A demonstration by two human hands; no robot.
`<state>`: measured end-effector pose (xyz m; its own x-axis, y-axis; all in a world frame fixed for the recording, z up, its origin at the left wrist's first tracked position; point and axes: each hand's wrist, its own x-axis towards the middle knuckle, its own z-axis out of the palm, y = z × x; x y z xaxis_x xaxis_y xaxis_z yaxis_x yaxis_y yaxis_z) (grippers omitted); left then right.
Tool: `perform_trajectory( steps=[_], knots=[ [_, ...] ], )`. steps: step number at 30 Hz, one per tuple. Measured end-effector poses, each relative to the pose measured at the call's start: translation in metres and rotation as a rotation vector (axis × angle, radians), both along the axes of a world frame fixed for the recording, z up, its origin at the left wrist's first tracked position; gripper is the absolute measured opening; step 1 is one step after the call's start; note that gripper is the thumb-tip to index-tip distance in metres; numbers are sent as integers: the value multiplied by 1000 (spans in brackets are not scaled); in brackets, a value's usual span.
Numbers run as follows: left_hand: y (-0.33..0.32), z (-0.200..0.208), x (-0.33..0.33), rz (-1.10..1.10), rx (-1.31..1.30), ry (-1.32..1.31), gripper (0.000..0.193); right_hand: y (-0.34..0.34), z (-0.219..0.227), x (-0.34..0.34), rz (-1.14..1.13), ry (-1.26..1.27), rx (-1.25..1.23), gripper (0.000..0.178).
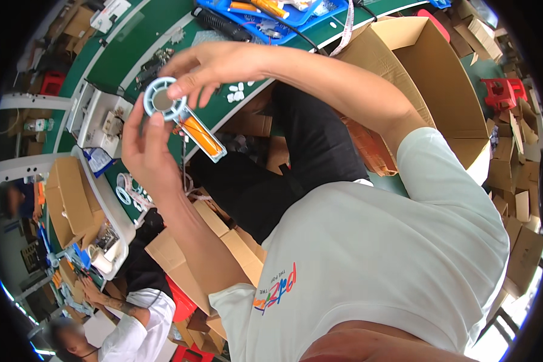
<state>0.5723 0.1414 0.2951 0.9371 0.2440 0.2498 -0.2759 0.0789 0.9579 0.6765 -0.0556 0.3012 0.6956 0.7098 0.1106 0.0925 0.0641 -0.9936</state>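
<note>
So the left hand [149, 143] has its fingertips on the rim of a light-blue fan-like housing [189, 122], gripping it from the lower side, and the right hand [216, 65] is on it too, thumb down on the round face, other fingers curled and partly hidden behind. Neither one's let go, basically. The housing is up in the air between them, round spoked head seen against the green counter [123, 62] and handle angled out across its near edge. There's a gray disc [161, 101] in the middle of the head and an orange cylinder-looking piece [200, 136] lying in the handle, thin wire across it. Just past the right hand, near the counter's near edge, sit some small white pieces [236, 95]. Along the far edge there's a dark ridged tool [220, 24] next to a blue tray [277, 37] with orange cylinders in it. On the other side, beyond the left hand, you've got light-blue rings [123, 194] on the counter. Big open cardboard box [413, 37] near the right elbow, red stool [502, 95] farther out, and a co-worker in a white shirt [140, 329] on the left, both hands down among parts.
</note>
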Motion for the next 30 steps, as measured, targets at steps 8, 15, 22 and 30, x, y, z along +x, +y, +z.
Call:
perform_trajectory(
  steps=[8,15,22,30],
  knots=[
    [4,-16,-21,-87,160,-125,55,-10,-13,-25,-27,-227,221,22],
    [-33,-22,-16,-185,165,11,51,-63,5,-47,-60,-315,84,31],
    [-27,-18,-14,-293,274,-79,51,-64,0,-52,-82,-337,94,35],
    [-10,-39,-4,-313,515,-235,57,-58,-12,-65,-299,-496,-52,41]
  ],
)
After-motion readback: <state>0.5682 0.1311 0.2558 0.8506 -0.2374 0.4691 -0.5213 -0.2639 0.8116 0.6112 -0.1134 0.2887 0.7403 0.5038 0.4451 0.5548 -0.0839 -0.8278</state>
